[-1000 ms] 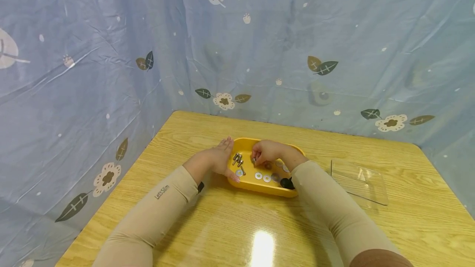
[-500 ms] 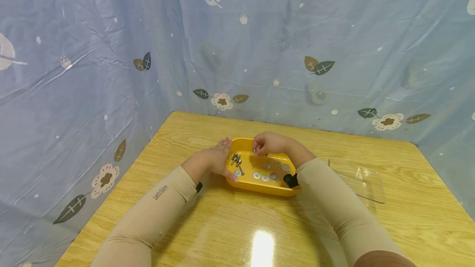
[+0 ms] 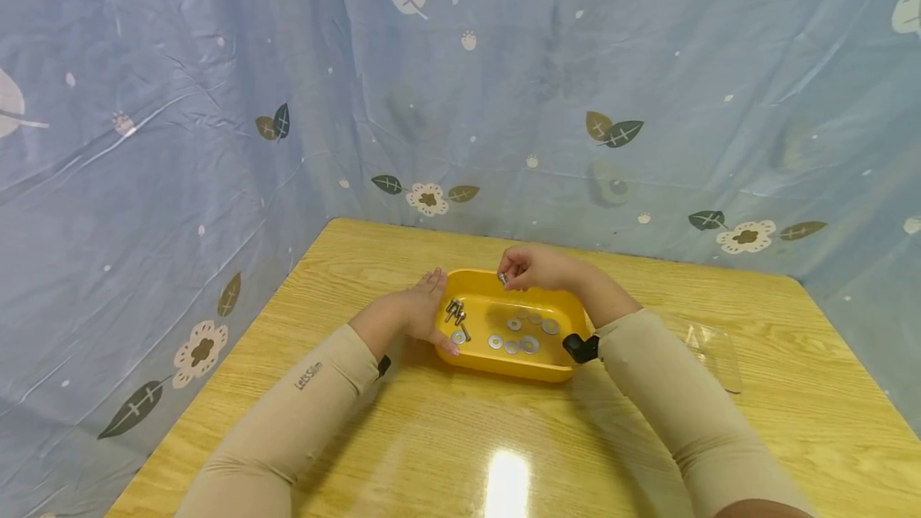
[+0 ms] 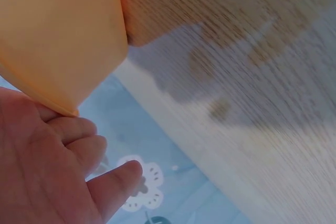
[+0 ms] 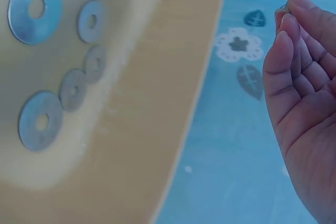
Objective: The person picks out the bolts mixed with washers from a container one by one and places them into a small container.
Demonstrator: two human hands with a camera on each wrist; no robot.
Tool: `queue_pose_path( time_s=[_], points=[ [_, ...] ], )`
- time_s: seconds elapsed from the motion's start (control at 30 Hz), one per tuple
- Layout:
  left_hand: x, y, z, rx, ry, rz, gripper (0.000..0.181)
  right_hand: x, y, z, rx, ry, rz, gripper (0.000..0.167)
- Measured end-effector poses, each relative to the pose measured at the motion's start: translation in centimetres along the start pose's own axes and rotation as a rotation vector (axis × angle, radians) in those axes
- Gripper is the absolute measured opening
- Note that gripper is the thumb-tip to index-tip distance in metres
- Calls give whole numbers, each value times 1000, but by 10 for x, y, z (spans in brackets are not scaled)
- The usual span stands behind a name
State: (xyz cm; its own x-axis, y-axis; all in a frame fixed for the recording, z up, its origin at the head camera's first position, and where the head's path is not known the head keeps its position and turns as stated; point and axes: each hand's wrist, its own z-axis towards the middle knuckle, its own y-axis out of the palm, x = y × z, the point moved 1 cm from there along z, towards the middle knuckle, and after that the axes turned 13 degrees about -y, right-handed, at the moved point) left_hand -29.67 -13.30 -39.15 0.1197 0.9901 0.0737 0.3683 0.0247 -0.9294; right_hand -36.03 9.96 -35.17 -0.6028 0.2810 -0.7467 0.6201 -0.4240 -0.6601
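In the head view, a yellow tray [image 3: 504, 364] with raised walls sits on the wooden table. My left hand [image 3: 420, 312] rests against its left end, fingers extended along the rim and thumb near the front corner; the left wrist view shows that hand [image 4: 47, 161] at the tray's rim. Above the far wall, my right hand [image 3: 540, 268] pinches a small silvery metal piece [image 3: 503, 278] between thumb and fingertips, which mostly hide its shape. Several bolts [image 3: 455, 311] lie bunched at the tray's left, and flat washers [image 3: 528, 344] are spread over its middle and right.
A clear plastic lid-like piece [image 3: 715, 350] lies on the table [image 3: 403, 454] at the right, partly behind my right sleeve. A black device [image 3: 580, 348] is at my right wrist. A blue patterned curtain [image 3: 504, 102] hangs behind the table.
My right hand has risen from the tray's floor to above its far wall, carrying the small metal piece and uncovering more washers. The left hand stays at the tray's left end.
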Motion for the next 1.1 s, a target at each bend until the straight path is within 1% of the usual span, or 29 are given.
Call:
queue_pose_path(
  time_s=[0.17, 0.37, 0.57, 0.87, 1.1],
  points=[
    [0, -1, 0, 4, 8, 7, 142, -11, -11, -13, 47, -24, -29, 17],
    [-1, -1, -3, -6, 18, 27, 139, -16, -21, -31, 94, -43, -69, 15],
    [-1, -3, -7, -1, 17, 22, 138, -21, -33, -51, 134, -2, -93, 15],
    [0, -4, -6, 3, 19, 16, 139, -15, -51, -86, 189, 17, -100, 16],
    [2, -3, -4, 2, 18, 13, 140, -12, -60, -113, 276, 58, -66, 20]
  ],
)
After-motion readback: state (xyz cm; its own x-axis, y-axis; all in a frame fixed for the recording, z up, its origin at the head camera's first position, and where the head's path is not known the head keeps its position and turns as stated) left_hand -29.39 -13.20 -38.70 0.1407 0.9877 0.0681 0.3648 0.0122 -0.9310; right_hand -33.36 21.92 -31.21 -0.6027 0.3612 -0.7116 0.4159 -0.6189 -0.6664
